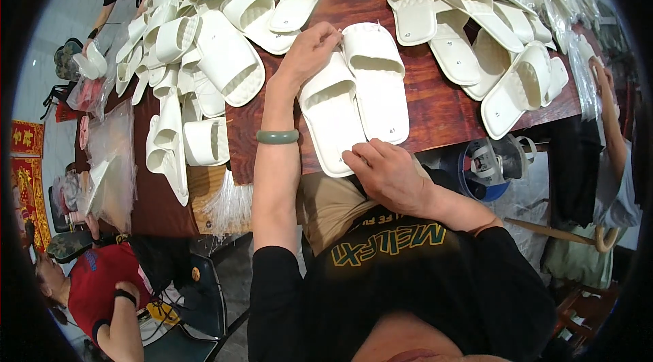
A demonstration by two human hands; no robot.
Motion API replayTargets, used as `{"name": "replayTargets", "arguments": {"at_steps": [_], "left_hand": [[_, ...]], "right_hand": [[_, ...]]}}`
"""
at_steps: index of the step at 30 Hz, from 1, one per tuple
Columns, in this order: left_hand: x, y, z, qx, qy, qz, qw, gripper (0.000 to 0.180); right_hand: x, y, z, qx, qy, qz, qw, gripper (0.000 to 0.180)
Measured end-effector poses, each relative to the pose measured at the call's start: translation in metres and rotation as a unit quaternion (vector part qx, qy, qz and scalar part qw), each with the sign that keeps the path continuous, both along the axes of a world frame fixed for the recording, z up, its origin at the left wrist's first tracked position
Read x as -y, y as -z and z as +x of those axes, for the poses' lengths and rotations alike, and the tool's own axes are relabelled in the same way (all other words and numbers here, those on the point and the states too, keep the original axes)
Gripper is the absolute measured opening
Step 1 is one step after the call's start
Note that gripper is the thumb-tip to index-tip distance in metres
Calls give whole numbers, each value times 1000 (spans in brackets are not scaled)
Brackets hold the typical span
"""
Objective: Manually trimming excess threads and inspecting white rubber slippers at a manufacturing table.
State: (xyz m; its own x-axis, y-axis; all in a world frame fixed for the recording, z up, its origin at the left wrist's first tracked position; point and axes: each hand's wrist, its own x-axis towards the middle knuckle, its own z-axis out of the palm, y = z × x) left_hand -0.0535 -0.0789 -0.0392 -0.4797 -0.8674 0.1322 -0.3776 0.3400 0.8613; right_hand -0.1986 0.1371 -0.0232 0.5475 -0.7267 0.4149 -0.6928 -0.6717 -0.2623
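Note:
Two white open-toe slippers lie side by side at the table's near edge, heels toward me. My left hand is closed at the toe end of the left slipper, fingertips partly hidden behind it. My right hand pinches that same slipper's heel, which juts past the table edge. Touching it on the right is the other slipper, slightly farther back, with a small printed mark on its heel. A green bangle circles my left wrist.
Heaped white slippers cover the table's left side; another pile fills the right. The red-brown tabletop shows between them. White strands hang at the near left edge. A blue bucket stands below right. People sit or work nearby.

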Motion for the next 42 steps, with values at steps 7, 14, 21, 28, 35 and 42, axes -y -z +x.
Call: {"name": "replayTargets", "arguments": {"at_steps": [7, 14, 21, 28, 35, 42], "left_hand": [[-1, -2, 7, -29, 8, 10, 999, 22], [5, 5, 9, -135, -8, 95, 986, 17], [9, 9, 13, -252, -101, 184, 945, 17], [9, 1, 13, -180, -172, 19, 968, 18], [22, 29, 10, -60, -175, 2, 983, 24], [23, 22, 7, -175, -66, 117, 975, 22]], "right_hand": [[34, 8, -23, 26, -14, -10, 1000, 31], [91, 6, -66, 27, -41, -48, 998, 20], [103, 7, -70, 39, -81, -41, 995, 21], [104, 13, -72, 54, -71, -52, 995, 24], [105, 14, -68, 67, -61, -62, 994, 23], [111, 18, -64, 68, -52, -88, 992, 24]]}}
